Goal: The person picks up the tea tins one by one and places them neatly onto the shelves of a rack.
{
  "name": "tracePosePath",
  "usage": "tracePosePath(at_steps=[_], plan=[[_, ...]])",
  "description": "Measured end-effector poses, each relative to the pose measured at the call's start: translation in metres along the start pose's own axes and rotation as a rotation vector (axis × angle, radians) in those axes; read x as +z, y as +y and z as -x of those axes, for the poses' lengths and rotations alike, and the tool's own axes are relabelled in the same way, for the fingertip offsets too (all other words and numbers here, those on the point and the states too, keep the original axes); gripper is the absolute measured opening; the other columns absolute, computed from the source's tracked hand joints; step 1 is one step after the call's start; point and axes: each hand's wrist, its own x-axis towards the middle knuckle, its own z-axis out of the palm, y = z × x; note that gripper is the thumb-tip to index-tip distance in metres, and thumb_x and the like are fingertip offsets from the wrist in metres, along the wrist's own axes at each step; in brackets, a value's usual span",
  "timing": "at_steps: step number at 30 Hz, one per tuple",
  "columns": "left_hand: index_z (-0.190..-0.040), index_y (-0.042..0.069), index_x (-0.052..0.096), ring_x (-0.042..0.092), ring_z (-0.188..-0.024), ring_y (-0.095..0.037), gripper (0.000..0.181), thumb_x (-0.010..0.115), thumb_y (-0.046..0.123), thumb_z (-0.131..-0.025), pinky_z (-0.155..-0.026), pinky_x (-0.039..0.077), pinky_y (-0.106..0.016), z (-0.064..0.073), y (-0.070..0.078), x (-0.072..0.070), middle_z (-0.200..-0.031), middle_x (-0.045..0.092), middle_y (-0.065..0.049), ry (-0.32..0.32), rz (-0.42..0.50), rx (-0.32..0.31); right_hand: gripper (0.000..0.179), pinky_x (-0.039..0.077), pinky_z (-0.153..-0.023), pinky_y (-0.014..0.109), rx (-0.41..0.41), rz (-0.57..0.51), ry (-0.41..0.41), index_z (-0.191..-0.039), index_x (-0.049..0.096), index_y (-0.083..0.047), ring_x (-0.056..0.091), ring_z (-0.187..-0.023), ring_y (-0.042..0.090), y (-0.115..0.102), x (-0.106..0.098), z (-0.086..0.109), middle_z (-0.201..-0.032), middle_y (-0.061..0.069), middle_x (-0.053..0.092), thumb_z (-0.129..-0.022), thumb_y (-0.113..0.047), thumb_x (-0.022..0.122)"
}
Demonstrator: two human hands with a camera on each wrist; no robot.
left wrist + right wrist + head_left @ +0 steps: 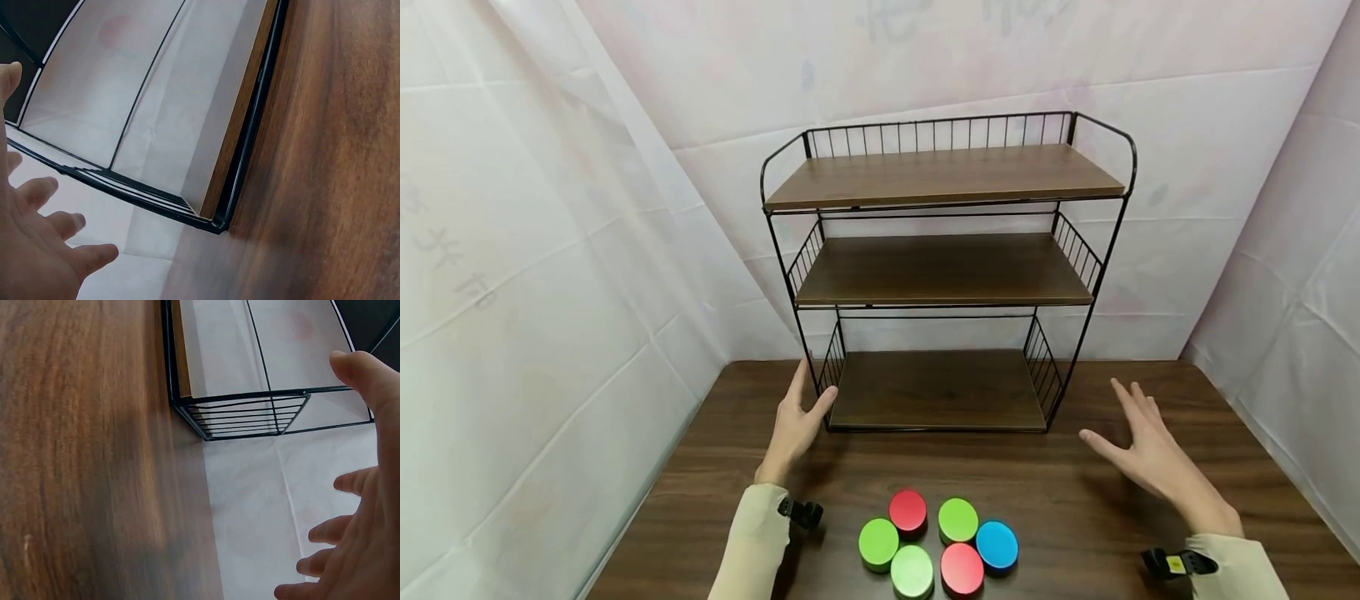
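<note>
A three-tier shelf rack [943, 271] with brown boards and a black wire frame stands upright on the table. My left hand [796, 421] is at its lower left front corner, thumb and fingers spread, holding nothing. In the left wrist view the fingers [44, 250] lie outside the wire side. My right hand [1150, 450] hovers right of the rack with its fingers apart and nothing in it. From the right wrist, the thumb [359, 369] overlaps the frame, and a gap shows between the hand and the rack's lower corner in the head view.
In front of the rack several round lidded pieces sit in a cluster: red [907, 511], green [878, 542], blue [997, 546]. The wooden table [700, 500] ends at white cloth walls [587, 250] behind and on both sides. All three shelf boards are bare.
</note>
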Motion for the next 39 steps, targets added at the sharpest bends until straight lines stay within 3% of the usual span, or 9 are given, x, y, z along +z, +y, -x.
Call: tracePosePath(at_steps=[9, 14, 26, 29, 34, 39], plan=[[-0.161, 0.047, 0.020, 0.027, -0.156, -0.030, 0.067, 0.058, 0.036, -0.107, -0.118, 0.032, -0.062, -0.007, -0.001, 0.006, -0.170, 0.026, 0.003, 0.013, 0.093, 0.093, 0.097, 0.018, -0.099, 0.087, -0.045, -0.028, -0.014, -0.168, 0.004, -0.022, -0.003, -0.153, 0.056, -0.012, 0.004, 0.005, -0.171, 0.025, -0.005, -0.098, -0.050, 0.066], [-0.162, 0.048, 0.021, 0.027, -0.156, -0.027, 0.067, 0.058, 0.037, -0.107, -0.117, 0.033, -0.062, -0.011, -0.001, 0.012, -0.170, 0.026, 0.004, 0.014, 0.112, 0.095, 0.096, 0.020, -0.101, 0.085, -0.067, -0.044, -0.016, -0.168, 0.008, -0.021, 0.007, -0.152, 0.058, -0.019, 0.004, 0.008, -0.171, 0.026, 0.005, -0.098, -0.048, 0.067], [-0.161, 0.025, 0.035, 0.034, -0.153, -0.030, 0.060, 0.057, 0.038, -0.107, -0.119, 0.032, -0.059, -0.013, -0.008, 0.020, -0.166, 0.036, -0.005, 0.041, 0.121, 0.098, 0.095, 0.023, -0.100, 0.085, -0.095, -0.037, -0.032, -0.168, 0.010, -0.025, 0.018, -0.148, 0.062, -0.022, 0.012, 0.018, -0.168, 0.029, 0.016, -0.097, -0.045, 0.070], [-0.160, 0.019, 0.039, 0.040, -0.149, -0.031, 0.058, 0.056, 0.037, -0.108, -0.114, 0.038, -0.059, -0.011, -0.010, 0.019, -0.164, 0.039, -0.008, 0.056, 0.107, 0.098, 0.094, 0.026, -0.099, 0.084, -0.125, -0.028, -0.028, -0.168, 0.013, -0.026, 0.022, -0.147, 0.061, -0.025, 0.014, 0.021, -0.168, 0.027, 0.021, -0.096, -0.044, 0.072], [-0.157, 0.020, 0.045, 0.051, -0.140, -0.031, 0.052, 0.055, 0.035, -0.108, -0.104, 0.048, -0.056, -0.011, -0.011, 0.018, -0.161, 0.045, -0.009, 0.070, 0.080, 0.108, 0.094, 0.029, -0.100, 0.082, -0.174, -0.015, -0.010, -0.167, 0.018, -0.026, 0.030, -0.143, 0.061, -0.028, 0.015, 0.025, -0.166, 0.027, 0.027, -0.094, -0.040, 0.076], [-0.151, 0.011, 0.053, 0.058, -0.132, -0.032, 0.044, 0.049, 0.027, -0.111, -0.103, 0.048, -0.051, -0.013, -0.015, 0.019, -0.154, 0.053, -0.011, 0.105, 0.064, 0.142, 0.093, 0.031, -0.098, 0.081, -0.205, -0.024, -0.012, -0.167, 0.019, -0.028, 0.035, -0.140, 0.061, -0.033, 0.014, 0.028, -0.165, 0.027, 0.028, -0.094, -0.038, 0.076]])
